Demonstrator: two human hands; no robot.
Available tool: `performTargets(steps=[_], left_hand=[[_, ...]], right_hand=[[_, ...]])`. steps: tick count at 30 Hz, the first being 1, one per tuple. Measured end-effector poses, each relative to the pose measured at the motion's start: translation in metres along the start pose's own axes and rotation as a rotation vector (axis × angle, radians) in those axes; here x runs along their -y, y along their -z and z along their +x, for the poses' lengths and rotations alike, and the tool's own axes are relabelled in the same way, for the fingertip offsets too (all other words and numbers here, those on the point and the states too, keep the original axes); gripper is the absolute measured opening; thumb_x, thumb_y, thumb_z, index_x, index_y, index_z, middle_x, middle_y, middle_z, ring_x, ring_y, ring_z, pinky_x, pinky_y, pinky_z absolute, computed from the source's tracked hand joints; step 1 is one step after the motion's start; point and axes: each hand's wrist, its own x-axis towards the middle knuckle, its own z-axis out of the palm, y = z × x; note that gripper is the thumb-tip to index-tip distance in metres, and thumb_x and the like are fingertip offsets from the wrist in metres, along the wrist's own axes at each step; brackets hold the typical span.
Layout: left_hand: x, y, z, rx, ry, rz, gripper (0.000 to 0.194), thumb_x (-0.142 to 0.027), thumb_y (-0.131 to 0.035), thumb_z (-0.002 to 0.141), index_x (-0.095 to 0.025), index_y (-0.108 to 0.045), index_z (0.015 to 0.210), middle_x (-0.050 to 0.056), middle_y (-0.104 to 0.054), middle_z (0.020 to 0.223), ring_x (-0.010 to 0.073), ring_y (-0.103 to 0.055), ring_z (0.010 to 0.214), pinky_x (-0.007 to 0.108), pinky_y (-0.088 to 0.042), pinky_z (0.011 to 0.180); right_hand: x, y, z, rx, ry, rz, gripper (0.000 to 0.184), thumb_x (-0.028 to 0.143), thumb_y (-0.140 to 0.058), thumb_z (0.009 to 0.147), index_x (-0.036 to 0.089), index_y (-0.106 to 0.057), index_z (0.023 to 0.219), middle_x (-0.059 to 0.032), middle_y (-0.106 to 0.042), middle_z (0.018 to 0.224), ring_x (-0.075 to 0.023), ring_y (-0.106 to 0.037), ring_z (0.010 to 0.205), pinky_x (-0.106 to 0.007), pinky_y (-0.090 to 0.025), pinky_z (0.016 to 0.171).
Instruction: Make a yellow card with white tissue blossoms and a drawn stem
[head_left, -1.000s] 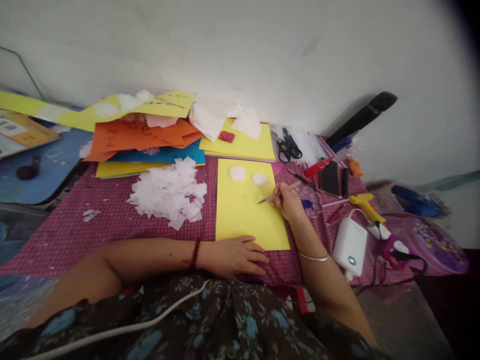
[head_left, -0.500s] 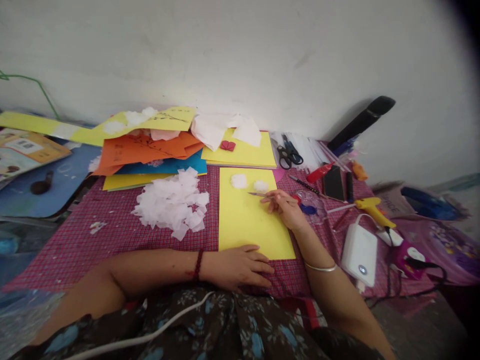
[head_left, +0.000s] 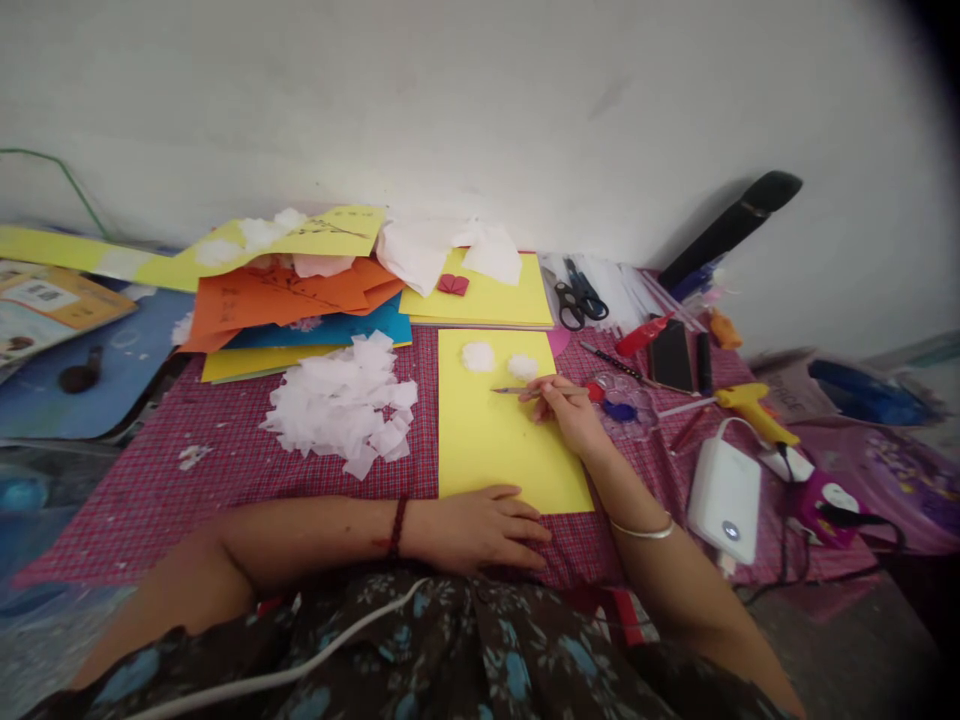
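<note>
My right hand pinches a thin paintbrush, its tip pointing left over a yellow sheet of paper. Whether the tip touches the paper I cannot tell. Two white fluffy paper tufts sit near the sheet's top edge, just beyond the brush. My left hand lies flat with fingers spread across the sheet's near edge. Right of my right hand is a clear paint palette with red and blue paint. A heap of white tissue pieces lies left of the sheet.
Behind are stacked orange papers, a yellow stack with a red folded paper piece, and black scissors. To the right lie a red tube, a phone, a yellow glue gun and a white power bank.
The view has shifted slightly. My right hand still holds the paintbrush, whose tip has moved a little left and down below the tufts. The left hand stays flat.
</note>
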Motion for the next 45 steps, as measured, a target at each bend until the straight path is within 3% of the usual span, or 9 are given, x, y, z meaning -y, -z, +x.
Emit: performTargets(steps=[5,11,16,20,24,29,34,40,45], left_hand=[[-0.003,0.004,0.0,0.016,0.014,0.005,0.038,-0.031,-0.05,0.097,-0.024,-0.054,0.135,0.01,-0.051,0.147,0.0229,-0.042,0.138,0.048,-0.026,0.119],[-0.003,0.006,0.001,0.088,0.04,0.0,0.044,-0.036,-0.054,0.095,-0.026,-0.051,0.138,0.007,-0.045,0.152,0.0227,-0.039,0.141,0.045,-0.021,0.121],[-0.002,0.004,0.002,0.067,0.025,0.017,0.048,-0.041,-0.057,0.093,-0.021,-0.051,0.137,0.008,-0.047,0.15,0.0262,-0.04,0.139,0.049,-0.024,0.118],[-0.002,0.002,0.003,0.042,0.024,0.019,0.049,-0.041,-0.06,0.092,-0.02,-0.053,0.135,0.009,-0.048,0.149,0.0263,-0.04,0.138,0.05,-0.024,0.118],[-0.003,0.002,0.003,0.033,0.031,0.017,0.049,-0.04,-0.062,0.09,-0.021,-0.054,0.135,0.009,-0.049,0.148,0.0267,-0.041,0.138,0.049,-0.026,0.117],[-0.003,0.002,0.003,0.034,0.042,0.006,0.048,-0.041,-0.061,0.091,-0.023,-0.054,0.134,0.008,-0.049,0.148,0.0261,-0.04,0.139,0.048,-0.023,0.119],[-0.003,0.002,0.003,0.031,0.048,-0.008,0.049,-0.039,-0.062,0.09,-0.024,-0.054,0.135,0.008,-0.049,0.149,0.0262,-0.04,0.139,0.049,-0.023,0.119],[-0.003,0.003,0.003,0.035,0.041,-0.012,0.049,-0.041,-0.062,0.09,-0.022,-0.054,0.135,0.009,-0.049,0.149,0.026,-0.039,0.14,0.049,-0.024,0.119],[-0.004,0.001,0.003,0.002,0.043,0.013,0.041,-0.043,-0.053,0.096,-0.022,-0.058,0.131,0.009,-0.052,0.147,0.0236,-0.042,0.138,0.047,-0.024,0.119]], right_hand=[[-0.003,0.004,0.006,-0.038,-0.057,0.234,0.034,0.053,-0.068,0.08,0.02,-0.065,0.088,-0.0031,-0.073,0.076,-0.0101,-0.057,0.049,-0.022,-0.047,0.046],[-0.002,0.015,0.015,-0.188,-0.178,0.537,0.03,0.05,-0.07,0.078,0.021,-0.061,0.078,0.002,-0.069,0.062,-0.0082,-0.05,0.041,-0.02,-0.045,0.041],[-0.002,0.006,0.01,-0.142,-0.063,0.324,0.04,0.058,-0.072,0.075,0.02,-0.061,0.079,0.0008,-0.07,0.064,-0.0082,-0.054,0.043,-0.019,-0.044,0.042],[-0.002,-0.006,0.005,-0.072,0.058,0.048,0.037,0.057,-0.067,0.08,0.02,-0.062,0.081,-0.0006,-0.071,0.072,-0.0083,-0.055,0.046,-0.02,-0.044,0.044],[-0.002,-0.011,0.003,-0.053,0.125,-0.051,0.033,0.053,-0.061,0.085,0.02,-0.064,0.085,-0.0014,-0.071,0.08,-0.0079,-0.054,0.048,-0.021,-0.044,0.046],[-0.003,-0.009,0.005,-0.131,0.095,-0.013,0.032,0.052,-0.06,0.084,0.02,-0.061,0.086,-0.0017,-0.071,0.08,-0.0086,-0.054,0.046,-0.022,-0.043,0.043],[-0.005,-0.006,0.008,-0.231,-0.033,0.1,0.03,0.051,-0.06,0.08,0.021,-0.055,0.076,0.0012,-0.065,0.061,-0.0094,-0.051,0.04,-0.021,-0.041,0.039],[-0.003,-0.007,0.006,-0.127,0.035,0.013,0.033,0.054,-0.06,0.082,0.021,-0.059,0.083,-0.0002,-0.07,0.073,-0.0086,-0.054,0.044,-0.021,-0.042,0.041],[-0.001,-0.006,0.005,-0.14,0.012,0.079,0.035,0.055,-0.062,0.079,0.02,-0.059,0.082,-0.0007,-0.069,0.069,-0.0091,-0.054,0.044,-0.021,-0.041,0.041]])
